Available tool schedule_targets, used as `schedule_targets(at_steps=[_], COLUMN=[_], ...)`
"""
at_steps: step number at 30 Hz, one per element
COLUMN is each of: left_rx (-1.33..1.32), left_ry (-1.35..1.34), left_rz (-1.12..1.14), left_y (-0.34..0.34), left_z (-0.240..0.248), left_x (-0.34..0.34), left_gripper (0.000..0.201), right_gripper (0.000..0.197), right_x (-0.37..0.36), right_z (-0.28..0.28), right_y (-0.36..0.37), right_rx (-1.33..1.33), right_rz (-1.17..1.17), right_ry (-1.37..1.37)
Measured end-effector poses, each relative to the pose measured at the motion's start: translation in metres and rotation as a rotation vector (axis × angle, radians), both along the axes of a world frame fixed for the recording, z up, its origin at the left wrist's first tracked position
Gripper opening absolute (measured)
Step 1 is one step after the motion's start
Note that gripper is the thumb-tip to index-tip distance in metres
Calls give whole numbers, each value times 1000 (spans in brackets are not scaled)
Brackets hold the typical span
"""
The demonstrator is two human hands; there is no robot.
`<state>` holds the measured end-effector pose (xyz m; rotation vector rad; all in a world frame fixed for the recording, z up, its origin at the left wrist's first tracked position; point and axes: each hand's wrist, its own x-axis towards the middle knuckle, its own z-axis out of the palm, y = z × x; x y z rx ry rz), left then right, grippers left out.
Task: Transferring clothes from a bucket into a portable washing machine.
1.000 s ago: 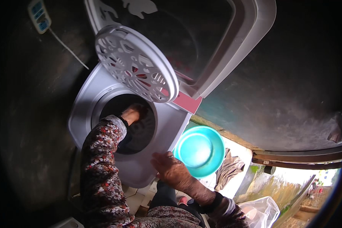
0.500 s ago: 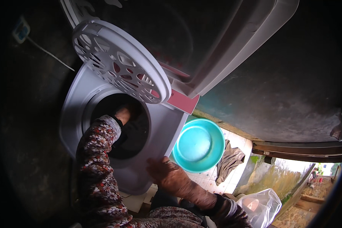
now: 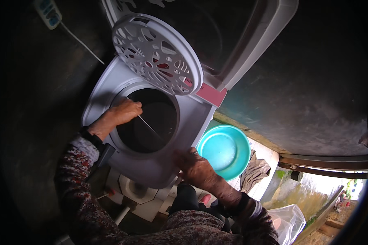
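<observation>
A white top-loading spin tub or washing machine [image 3: 188,134] stands before me, its round opening [image 3: 151,118] dark inside. My left hand [image 3: 126,112] is over the opening's left rim, fingers closed round a thin, straight pale stick [image 3: 150,125]. The stick slants down into the tub; whether it is rigid or a taut cord I cannot tell. Above the opening, a round white inner lid [image 3: 159,53] with cut-out holes stands raised. My right hand [image 3: 194,167] lies at the machine's right front edge, thumb and fingers apart and partly in shadow, with nothing visible in it.
A turquoise basin [image 3: 223,151] sits on the tiled floor to the right, beside a crumpled brown cloth [image 3: 255,171]. The machine's outer lid [image 3: 249,49] leans up at the back. A power strip [image 3: 49,14] hangs at upper left; a clear plastic bag [image 3: 288,222] is at lower right.
My left hand has come up out of the dark tub to its left rim, and the pale stick now shows in it. My right hand stays by the machine's edge. The view has shifted.
</observation>
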<state>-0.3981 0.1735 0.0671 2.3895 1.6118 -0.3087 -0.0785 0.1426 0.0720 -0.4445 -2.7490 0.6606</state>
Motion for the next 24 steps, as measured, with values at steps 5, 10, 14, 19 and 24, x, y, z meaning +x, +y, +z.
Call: schedule_targets(at_steps=[5, 10, 14, 19, 24], left_rx=[249, 436, 680, 855, 944], left_ry=[-74, -247, 5, 106, 35], left_rz=[32, 103, -27, -276, -633], left_y=[-23, -58, -68, -78, -69], left_z=[54, 117, 195, 253, 252], left_x=[-15, -9, 74, 186, 303], left_gripper=[13, 6, 5, 4, 4], right_gripper=[47, 56, 62, 60, 41], right_x=[2, 22, 59, 115, 199], right_z=[0, 31, 82, 121, 117], right_y=[8, 4, 0, -21, -53], right_rx=[-148, -185, -16, 93, 224], right_rz=[-62, -205, -322, -404, -622], right_ry=[-45, 172, 363, 512, 520])
